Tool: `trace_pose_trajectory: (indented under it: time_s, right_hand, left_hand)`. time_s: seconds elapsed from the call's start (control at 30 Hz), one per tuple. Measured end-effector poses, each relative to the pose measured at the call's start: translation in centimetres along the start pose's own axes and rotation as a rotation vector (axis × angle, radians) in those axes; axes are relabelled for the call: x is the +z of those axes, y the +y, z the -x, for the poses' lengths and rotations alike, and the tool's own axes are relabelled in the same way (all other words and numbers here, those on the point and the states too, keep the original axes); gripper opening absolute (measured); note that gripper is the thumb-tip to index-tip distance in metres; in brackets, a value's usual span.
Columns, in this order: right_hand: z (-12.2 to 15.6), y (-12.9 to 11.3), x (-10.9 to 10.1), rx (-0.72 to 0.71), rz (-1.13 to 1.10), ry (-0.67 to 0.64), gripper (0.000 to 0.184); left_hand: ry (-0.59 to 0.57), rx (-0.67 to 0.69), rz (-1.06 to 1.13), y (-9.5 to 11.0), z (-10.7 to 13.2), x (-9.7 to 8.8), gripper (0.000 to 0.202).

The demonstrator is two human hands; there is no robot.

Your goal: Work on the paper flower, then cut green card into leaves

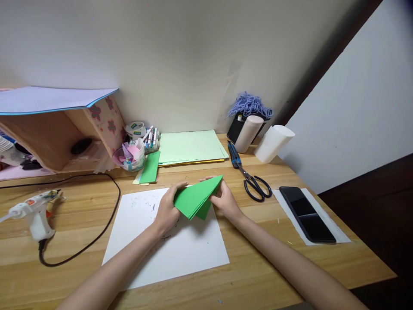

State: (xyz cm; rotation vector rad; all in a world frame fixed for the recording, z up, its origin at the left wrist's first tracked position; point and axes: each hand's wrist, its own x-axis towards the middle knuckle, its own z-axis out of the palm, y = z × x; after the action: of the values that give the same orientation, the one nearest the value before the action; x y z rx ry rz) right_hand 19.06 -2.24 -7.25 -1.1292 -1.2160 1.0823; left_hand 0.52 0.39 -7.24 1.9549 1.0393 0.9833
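A folded green paper (196,194), made of several layers coming to a point, is held up between both hands. My left hand (169,206) grips its left edge, fingers behind and thumb at the lower side. Near the pointed right end, my right hand (223,199) pinches the paper, with some fingers hidden behind it. Below them a white sheet (193,254) with scribbles and ink marks lies on the wooden table (254,267).
At left rest a glue gun (37,215) and its black cord. Behind are a scrap cup (130,155), green strips (150,167) and a paper stack (193,146). Scissors (254,185), a box cutter (233,153), a paper roll (274,142) and a phone (306,213) lie right.
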Motion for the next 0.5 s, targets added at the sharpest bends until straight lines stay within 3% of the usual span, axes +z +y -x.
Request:
trace_pose_trajectory:
  time_s: [0.13, 0.3, 0.5]
  right_hand:
    - [0.1, 0.7, 0.6, -0.007, 0.036, 0.032, 0.054]
    - [-0.2, -0.4, -0.5, -0.278, 0.300, 0.202, 0.077]
    - [-0.2, -0.7, -1.1, -0.328, 0.562, 0.023, 0.077]
  left_hand:
    - [-0.054, 0.043, -0.092, 0.0, 0.2, 0.0, 0.044]
    - [-0.052, 0.063, -0.118, 0.0, 0.3, 0.1, 0.042]
    - [-0.054, 0.076, -0.132, 0.1, 0.3, 0.2, 0.042]
